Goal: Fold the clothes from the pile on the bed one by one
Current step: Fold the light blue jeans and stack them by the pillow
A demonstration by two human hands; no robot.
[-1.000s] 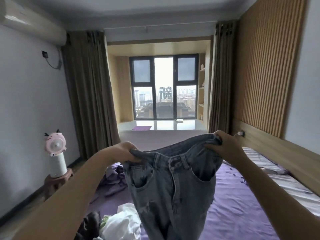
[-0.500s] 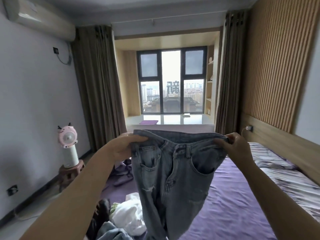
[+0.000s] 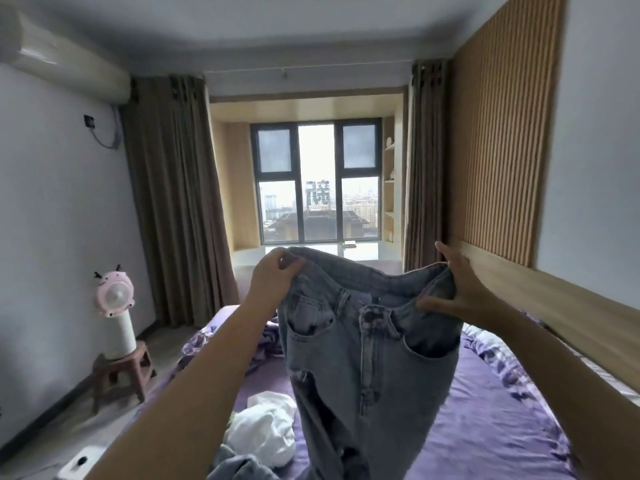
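Aloft, both hands' grip spreads the jeans [image 3: 367, 341] waistband above the bed [image 3: 485, 427].

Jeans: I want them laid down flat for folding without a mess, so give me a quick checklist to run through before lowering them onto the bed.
1. Left hand grips the waistband of the jeans: ok.
2. Right hand grips the other end of the waistband: ok.
3. Waistband pulled straight: not ok, it sags between the hands.
4. Front side faces the person, fly and pockets showing: ok.
5. Legs hang untwisted: cannot tell, the lower legs run out of view.
6. Landing spot on the bed free: purple sheet to the right is bare; white garment lies on the left, so not ok there.
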